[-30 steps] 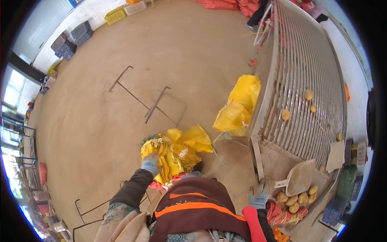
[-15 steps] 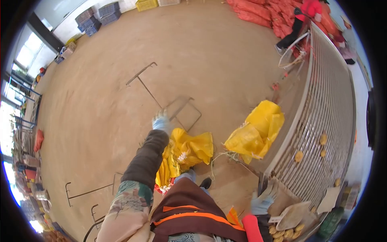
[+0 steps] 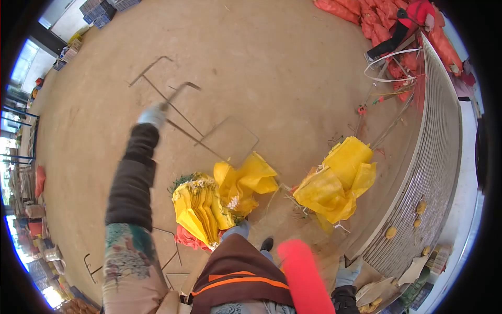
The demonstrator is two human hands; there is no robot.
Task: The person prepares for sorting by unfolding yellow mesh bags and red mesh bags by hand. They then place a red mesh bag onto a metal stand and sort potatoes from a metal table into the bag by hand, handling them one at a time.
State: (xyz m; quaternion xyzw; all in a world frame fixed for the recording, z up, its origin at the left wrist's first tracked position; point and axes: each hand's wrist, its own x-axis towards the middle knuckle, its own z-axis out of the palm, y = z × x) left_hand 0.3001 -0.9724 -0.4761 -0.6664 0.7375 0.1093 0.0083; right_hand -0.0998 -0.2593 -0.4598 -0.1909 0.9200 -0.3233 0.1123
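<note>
My left hand (image 3: pixel 152 115), gloved in pale blue, is stretched far forward and closed on the upper bar of a metal stand (image 3: pixel 180 128); the hand and bar are slightly blurred. The gloved right hand (image 3: pixel 347 273) is low on the right at the corner of the slatted table, fingers apart, with nothing visible in it. Near my feet lies a thick bundle of yellow bags (image 3: pixel 196 209), with a loose yellow bag (image 3: pixel 243 180) beside it. More yellow bags (image 3: pixel 337 180) lie between the bundle and the slatted table.
A long slatted table (image 3: pixel 423 172) with several potatoes runs up the right side. Red filled sacks (image 3: pixel 376 23) and a person in red (image 3: pixel 413 18) are at the top right. Another metal frame (image 3: pixel 91 268) stands at lower left. Crates (image 3: pixel 99 13) are at the far wall.
My left hand has moved from the yellow bundle forward and left, and has taken hold of the metal stand. The stand's near end has shifted. The view has turned, and the right hand remains by the slatted table.
</note>
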